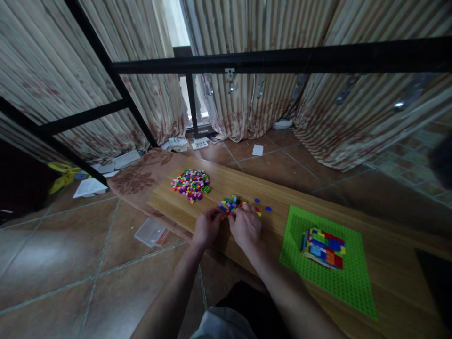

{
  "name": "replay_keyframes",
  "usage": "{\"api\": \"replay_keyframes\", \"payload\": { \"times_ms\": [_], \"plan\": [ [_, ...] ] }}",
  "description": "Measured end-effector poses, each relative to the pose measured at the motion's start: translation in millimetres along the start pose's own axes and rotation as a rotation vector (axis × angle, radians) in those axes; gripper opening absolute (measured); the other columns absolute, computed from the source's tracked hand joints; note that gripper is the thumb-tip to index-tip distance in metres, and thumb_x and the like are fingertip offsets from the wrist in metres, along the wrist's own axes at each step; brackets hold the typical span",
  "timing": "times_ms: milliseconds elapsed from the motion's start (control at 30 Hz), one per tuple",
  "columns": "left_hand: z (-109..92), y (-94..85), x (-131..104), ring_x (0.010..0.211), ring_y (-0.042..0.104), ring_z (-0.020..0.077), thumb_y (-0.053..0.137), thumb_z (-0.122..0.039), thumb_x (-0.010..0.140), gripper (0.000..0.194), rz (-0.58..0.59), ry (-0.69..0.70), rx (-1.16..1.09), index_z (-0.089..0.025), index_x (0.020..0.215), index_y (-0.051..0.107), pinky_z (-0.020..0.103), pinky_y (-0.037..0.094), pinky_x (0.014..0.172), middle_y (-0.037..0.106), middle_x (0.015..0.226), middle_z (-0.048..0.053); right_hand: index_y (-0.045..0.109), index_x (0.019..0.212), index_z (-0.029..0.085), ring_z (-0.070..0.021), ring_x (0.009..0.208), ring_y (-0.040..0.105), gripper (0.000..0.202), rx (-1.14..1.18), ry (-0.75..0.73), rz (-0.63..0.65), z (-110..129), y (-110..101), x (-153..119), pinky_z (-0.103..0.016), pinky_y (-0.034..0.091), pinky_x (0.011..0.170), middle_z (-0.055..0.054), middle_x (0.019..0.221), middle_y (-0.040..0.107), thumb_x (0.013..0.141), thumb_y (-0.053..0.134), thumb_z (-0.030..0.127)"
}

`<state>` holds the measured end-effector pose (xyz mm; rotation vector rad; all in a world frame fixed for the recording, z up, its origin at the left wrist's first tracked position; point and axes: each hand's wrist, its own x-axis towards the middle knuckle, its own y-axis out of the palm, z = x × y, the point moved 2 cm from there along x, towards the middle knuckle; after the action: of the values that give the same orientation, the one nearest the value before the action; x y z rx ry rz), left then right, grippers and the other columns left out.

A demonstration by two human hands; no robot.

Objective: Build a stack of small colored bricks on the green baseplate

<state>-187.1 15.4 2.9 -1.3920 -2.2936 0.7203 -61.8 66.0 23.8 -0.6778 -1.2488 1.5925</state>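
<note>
My left hand [207, 227] and my right hand [246, 225] meet at the near side of a small pile of coloured toy bricks [229, 202] on the wooden board. The left fingers are curled and pinched beside a few orange bricks. My right hand bends over the pile, its fingers closed and partly hiding the bricks; what either hand pinches is too small to make out. Two blue bricks [268, 208] lie loose just past the right hand. To the right, a multicoloured block of joined bricks [324, 248] sits on a green studded baseplate [332, 287].
A larger heap of small mixed bricks [189, 182] lies on the left of the wooden board [278, 188]. A clear plastic box [150, 231] rests on the tiled floor at the left. Beyond the board are a black metal frame [247, 62] and striped curtains [254, 28].
</note>
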Motion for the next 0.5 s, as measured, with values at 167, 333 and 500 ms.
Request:
{"api": "replay_keyframes", "payload": {
  "times_ms": [167, 333, 500],
  "plan": [
    [0.1, -0.3, 0.5, 0.085, 0.063, 0.0183, 0.048, -0.016, 0.081, 0.021, -0.003, 0.041, -0.004, -0.018, 0.087, 0.069, 0.029, 0.046, 0.081, 0.07, 0.092, 0.005, 0.068, 0.088, 0.014, -0.0249, 0.097, 0.052, 0.02, -0.017, 0.068, 0.043, 6.4, 4.0, 2.5, -0.037, 0.036, 0.086, -0.014, 0.097, 0.062, 0.084, 0.052, 0.025],
    [3.2, -0.3, -0.5, 0.084, 0.064, 0.02, 0.05, -0.024, 0.08, 0.023, 0.024, -0.01, -0.093, -0.017, 0.091, 0.068, 0.03, 0.047, 0.079, 0.071, 0.092, 0.005, 0.065, 0.092, 0.013, -0.0244, 0.097, 0.05, 0.019, -0.012, -0.006, 0.025, 7.3, 2.9, -1.1, -0.037, 0.035, 0.087, -0.013, 0.098, 0.062, 0.087, 0.049, 0.022],
    [10.7, 0.3, -4.0, 0.082, 0.064, 0.0208, 0.053, -0.03, 0.076, 0.024, 0.025, -0.041, -0.175, -0.018, 0.09, 0.069, 0.03, 0.048, 0.077, 0.071, 0.087, 0.004, 0.066, 0.093, 0.013, -0.0249, 0.099, 0.05, 0.022, -0.018, -0.021, 0.029, 8.5, 1.4, -0.2, -0.038, 0.035, 0.087, -0.013, 0.099, 0.063, 0.088, 0.044, 0.016]
  ]
}}
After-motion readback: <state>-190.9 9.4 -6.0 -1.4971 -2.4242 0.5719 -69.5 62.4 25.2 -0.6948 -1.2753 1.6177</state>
